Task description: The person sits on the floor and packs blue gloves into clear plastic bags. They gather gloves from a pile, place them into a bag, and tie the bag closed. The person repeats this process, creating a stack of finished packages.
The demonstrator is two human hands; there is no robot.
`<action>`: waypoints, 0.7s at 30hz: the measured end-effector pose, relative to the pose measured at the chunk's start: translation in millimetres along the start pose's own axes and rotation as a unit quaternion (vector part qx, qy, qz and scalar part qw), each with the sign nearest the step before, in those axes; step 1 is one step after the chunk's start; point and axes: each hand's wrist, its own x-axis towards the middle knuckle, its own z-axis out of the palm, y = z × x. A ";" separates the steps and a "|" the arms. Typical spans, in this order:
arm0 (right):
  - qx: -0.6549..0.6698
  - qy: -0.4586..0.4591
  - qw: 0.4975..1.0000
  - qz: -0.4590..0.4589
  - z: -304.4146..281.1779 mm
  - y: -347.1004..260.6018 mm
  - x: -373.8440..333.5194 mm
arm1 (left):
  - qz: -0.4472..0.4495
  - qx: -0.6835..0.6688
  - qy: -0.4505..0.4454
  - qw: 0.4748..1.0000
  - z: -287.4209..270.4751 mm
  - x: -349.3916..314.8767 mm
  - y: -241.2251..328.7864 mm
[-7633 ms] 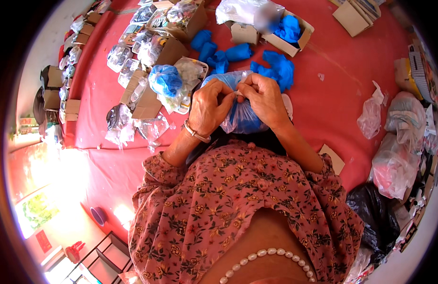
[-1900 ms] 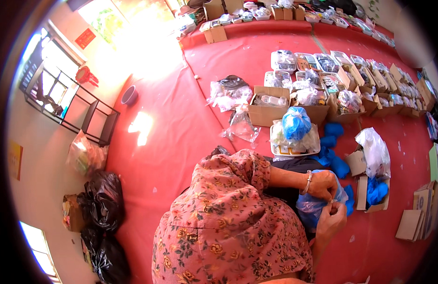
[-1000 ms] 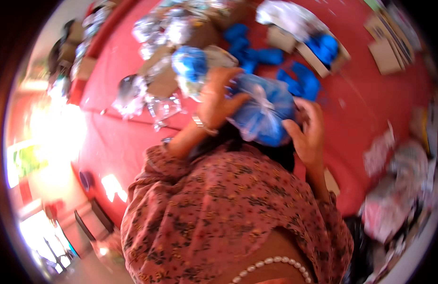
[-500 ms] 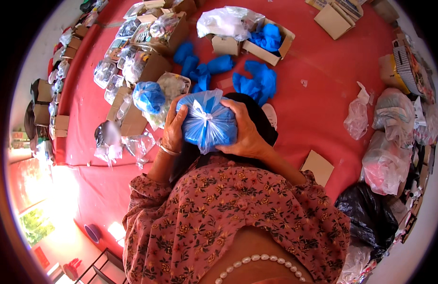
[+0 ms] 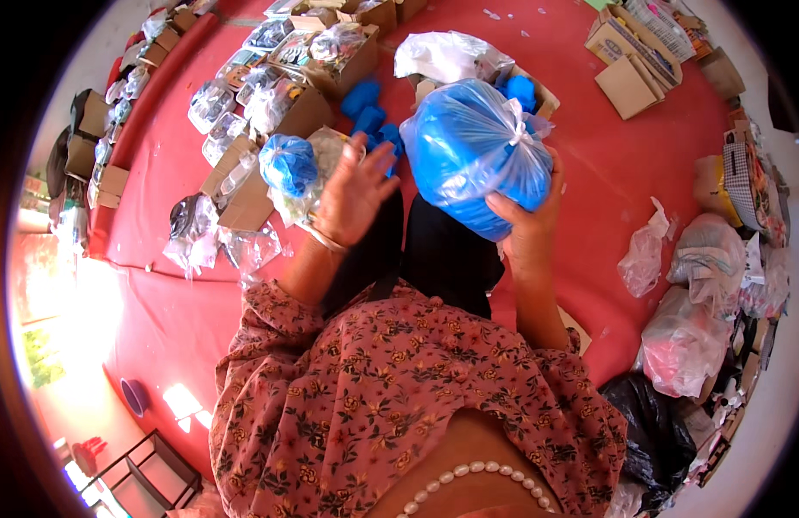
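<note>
A clear plastic bag (image 5: 456, 147) packed with something blue, its neck knotted, is held up in front of me. My right hand (image 5: 533, 203) grips it from the lower right, thumb on the near side. My left hand (image 5: 352, 194) is raised apart from the bag, fingers spread, holding nothing. Beside my left hand, a smaller blue bundle (image 5: 287, 164) in clear plastic rests on a container of bagged things (image 5: 309, 203). Rolled blue pieces (image 5: 362, 102) lie on the red floor beyond, partly hidden by the held bag.
Cardboard boxes (image 5: 300, 112) and clear bags of goods stand at the left. Behind the held bag is a white plastic sheet (image 5: 451, 56) over boxes. Flattened cardboard (image 5: 628, 86) lies far right; filled bags (image 5: 684, 345) and a black bag (image 5: 650, 423) line the right side.
My left hand has let go of the bag and moved off with its fingers spread. My right hand has lifted the bag up and to the right, tilting it.
</note>
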 end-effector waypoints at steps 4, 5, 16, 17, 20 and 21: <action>-0.244 -0.041 0.958 -0.148 23.9 14.7 -3.9 | -0.017 -0.043 -0.117 0.992 44.8 -0.9 -22.0; -0.316 -0.076 0.924 -0.200 27.7 18.7 -7.2 | 0.006 -0.045 -0.110 0.993 50.2 3.8 -22.7; -0.052 -0.185 0.981 0.032 33.7 -28.0 29.2 | 0.013 -0.081 -0.115 0.990 39.5 -2.2 -15.5; -0.125 -0.266 0.956 0.023 36.5 -14.7 28.5 | 0.031 -0.058 -0.087 0.994 44.4 -4.8 -17.0; -0.208 -0.249 0.945 -0.046 61.6 -7.3 13.4 | 0.032 -0.116 -0.047 0.992 44.0 -2.1 -9.1; -0.193 -0.248 0.948 -0.041 64.4 -6.2 14.5 | 0.039 -0.108 -0.030 0.993 47.6 -4.8 -4.7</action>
